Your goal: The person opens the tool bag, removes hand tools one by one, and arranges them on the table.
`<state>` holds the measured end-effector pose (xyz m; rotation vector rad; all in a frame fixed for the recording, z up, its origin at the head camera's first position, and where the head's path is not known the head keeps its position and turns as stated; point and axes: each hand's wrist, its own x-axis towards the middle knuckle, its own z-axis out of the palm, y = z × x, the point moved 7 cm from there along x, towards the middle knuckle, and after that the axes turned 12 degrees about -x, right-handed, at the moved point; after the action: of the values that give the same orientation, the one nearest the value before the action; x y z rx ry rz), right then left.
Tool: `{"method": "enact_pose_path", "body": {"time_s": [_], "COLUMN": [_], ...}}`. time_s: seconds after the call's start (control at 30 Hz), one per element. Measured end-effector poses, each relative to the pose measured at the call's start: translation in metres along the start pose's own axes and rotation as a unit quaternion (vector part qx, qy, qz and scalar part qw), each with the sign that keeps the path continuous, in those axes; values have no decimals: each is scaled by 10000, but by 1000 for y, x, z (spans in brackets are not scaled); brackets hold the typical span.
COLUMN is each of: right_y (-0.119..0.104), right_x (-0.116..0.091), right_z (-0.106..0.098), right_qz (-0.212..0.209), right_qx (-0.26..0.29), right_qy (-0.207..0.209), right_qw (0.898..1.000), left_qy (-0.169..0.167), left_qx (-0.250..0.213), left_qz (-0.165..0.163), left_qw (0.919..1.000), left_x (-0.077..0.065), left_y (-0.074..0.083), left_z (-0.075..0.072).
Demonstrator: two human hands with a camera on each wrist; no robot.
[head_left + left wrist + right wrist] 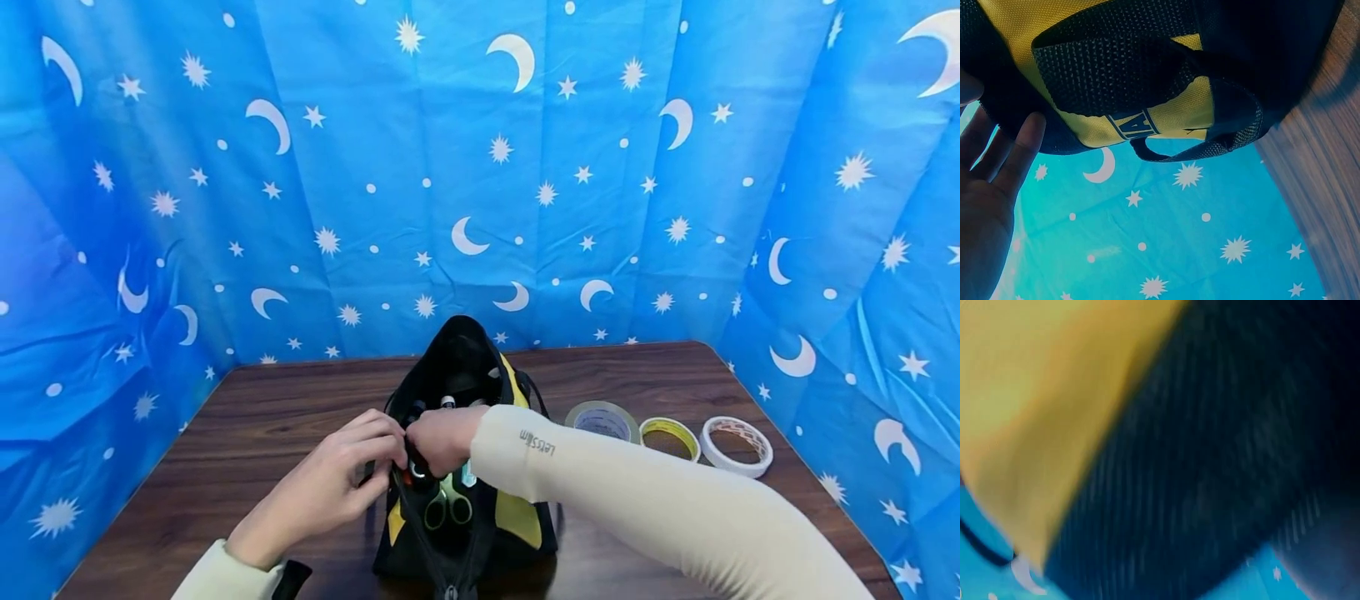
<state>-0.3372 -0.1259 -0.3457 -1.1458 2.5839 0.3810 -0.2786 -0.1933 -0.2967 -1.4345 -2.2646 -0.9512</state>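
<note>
The left hand [341,475] pinches the rim of one black-and-yellow bag [517,521] on the table [300,408], likely to steady its mouth; the right hand [447,437] reaches inside, fingers hidden; its grip I cannot tell. One pair of green-handled scissors [448,492] sits within; three tape rolls [675,427] lie rightward.

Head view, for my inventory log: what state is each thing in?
Bag, open at the top
Left hand, gripping the bag's edge
Right hand, in the bag's mouth, its hold hidden
Green-handled scissors, handles visible, blades not
Wide tape roll, lying flat
Yellow-lined tape roll, lying flat
White tape roll, lying flat
</note>
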Motion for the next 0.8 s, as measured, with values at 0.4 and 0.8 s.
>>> {"method": "enact_pose_path", "body": {"time_s": [0.4,0.8], "right_y": [19,-8], "right_x": [29,-15], "right_z": [84,52], "right_qz": [1957,3238], "right_qx": [3373,3301], "right_qy": [-365,-634], "right_qw": [9201,8844], "left_qy": [-54,-79], "left_qx": [21,11], "left_qz": [-163,-116], "left_qw": [9999,9999], "left_x": [-3,-11], "left_y": [0,-1], "left_z": [-2,-4]}}
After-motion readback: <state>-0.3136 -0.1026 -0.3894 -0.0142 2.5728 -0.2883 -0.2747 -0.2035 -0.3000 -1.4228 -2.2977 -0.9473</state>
